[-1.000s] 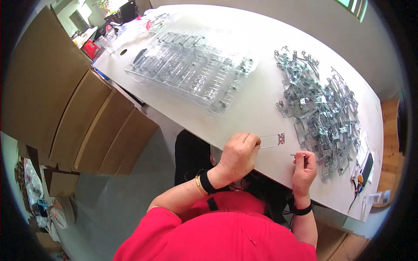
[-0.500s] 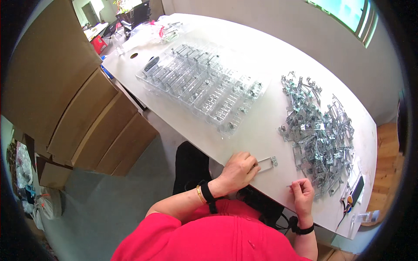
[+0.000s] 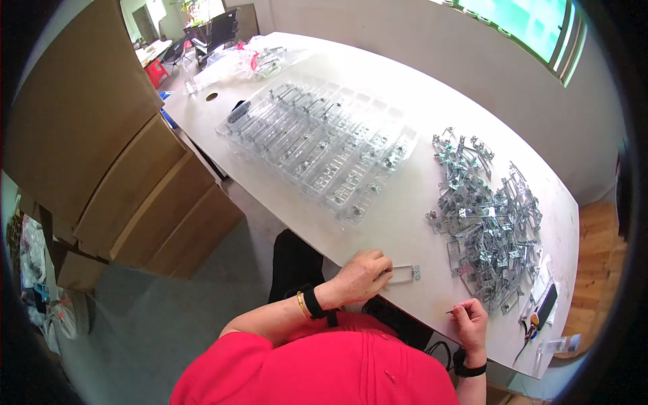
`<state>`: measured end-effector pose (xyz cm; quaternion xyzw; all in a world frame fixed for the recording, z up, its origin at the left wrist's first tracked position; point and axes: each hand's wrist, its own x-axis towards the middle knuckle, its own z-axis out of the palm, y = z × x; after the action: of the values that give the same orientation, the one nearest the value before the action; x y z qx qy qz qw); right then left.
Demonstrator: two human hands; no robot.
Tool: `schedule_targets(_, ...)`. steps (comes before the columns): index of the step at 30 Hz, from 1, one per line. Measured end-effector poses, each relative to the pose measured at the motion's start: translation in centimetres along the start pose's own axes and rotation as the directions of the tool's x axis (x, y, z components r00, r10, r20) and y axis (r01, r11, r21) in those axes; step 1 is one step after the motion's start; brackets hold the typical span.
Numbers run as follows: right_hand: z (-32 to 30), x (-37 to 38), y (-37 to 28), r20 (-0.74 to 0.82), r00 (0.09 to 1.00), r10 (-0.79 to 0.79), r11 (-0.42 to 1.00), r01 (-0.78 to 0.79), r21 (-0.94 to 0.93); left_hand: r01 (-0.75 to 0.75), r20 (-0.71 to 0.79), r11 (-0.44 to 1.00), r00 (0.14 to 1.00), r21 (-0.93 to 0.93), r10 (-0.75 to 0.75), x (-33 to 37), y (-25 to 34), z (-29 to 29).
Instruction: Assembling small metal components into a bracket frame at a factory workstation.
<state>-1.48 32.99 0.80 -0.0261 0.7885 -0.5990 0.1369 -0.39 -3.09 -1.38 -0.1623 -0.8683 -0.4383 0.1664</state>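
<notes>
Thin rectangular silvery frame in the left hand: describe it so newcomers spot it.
On the white table, find the heap of silvery metal parts. Left of it, by the near edge, the bare left hand grips the thin rectangular silvery frame. Unlike the heaped parts, it is held apart.

Silvery metal frame (image 3: 416, 273), silvery parts heap (image 3: 489, 233), white tabletop (image 3: 398, 233), red shirt (image 3: 310, 368), black wristbands (image 3: 312, 303), gold bracelet (image 3: 302, 305), brown cardboard (image 3: 81, 128)

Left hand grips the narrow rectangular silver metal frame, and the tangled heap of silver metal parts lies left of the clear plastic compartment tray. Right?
One error: the tangled heap of silver metal parts lies right of the clear plastic compartment tray, as the head view shows. The left hand does grip the narrow rectangular silver metal frame.
</notes>
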Motion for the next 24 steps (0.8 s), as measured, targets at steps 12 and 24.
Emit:
schedule_targets(12, 0.1, 0.3, 2.0, -0.054, 0.997, -0.053, 0.984, 0.061, 0.167, 0.132, -0.013, 0.990, 0.991, -0.042, -0.133, 6.6, 4.6, -11.9)
schedule_targets(24, 0.7, 0.1, 2.6, -0.076, 0.991, -0.112, 0.977, 0.124, 0.173, 0.471, -0.441, 0.865, 0.823, 0.175, -0.358, 20.4, -6.3, -22.4)
